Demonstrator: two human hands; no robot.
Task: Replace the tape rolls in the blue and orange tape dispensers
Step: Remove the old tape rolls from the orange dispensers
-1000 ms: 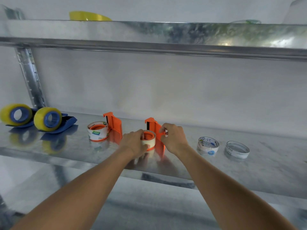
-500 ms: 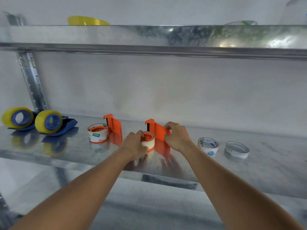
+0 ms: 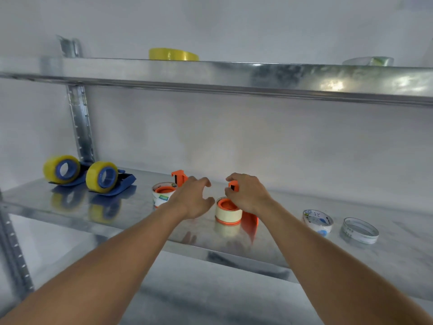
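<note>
Two blue dispensers with yellow tape rolls sit at the shelf's left. Two orange dispensers stand mid-shelf. The left orange dispenser carries a white roll. The right orange dispenser carries a cream roll. My right hand grips the right dispenser's upright handle. My left hand hovers open just left of the cream roll, fingers curled, apart from it.
Two thin, near-empty tape rings lie on the metal shelf to the right. On the upper shelf rest a yellow roll and a clear roll. A steel upright stands at back left.
My left hand has let go of the cream roll and drawn back to the left. My right hand stays on the orange dispenser. The camera tilted up and shifted left.
</note>
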